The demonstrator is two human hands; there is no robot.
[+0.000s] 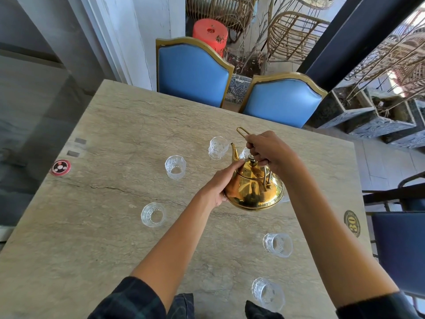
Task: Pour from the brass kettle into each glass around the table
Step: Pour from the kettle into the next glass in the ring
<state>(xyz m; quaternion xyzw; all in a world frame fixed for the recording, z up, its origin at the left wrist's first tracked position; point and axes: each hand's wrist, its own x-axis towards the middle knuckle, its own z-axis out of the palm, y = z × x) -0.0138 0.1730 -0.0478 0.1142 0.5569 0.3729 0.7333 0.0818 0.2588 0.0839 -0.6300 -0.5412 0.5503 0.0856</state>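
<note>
- Kettle (253,192): right grip (266,150) clasps its handle (241,131); left grip (218,185), fingers flat, steadies the lid (249,169).
- Tilt slowly, keeping the spout (234,151) over the nearest glass (218,148).

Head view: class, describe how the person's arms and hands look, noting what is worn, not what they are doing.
The left hand and the right hand are bare, with no gloves. No watch or bracelet shows at either wrist. The forearms are uncovered. The left sleeve and right sleeve end near the elbows, in dark navy cloth with a faint green check.
</note>
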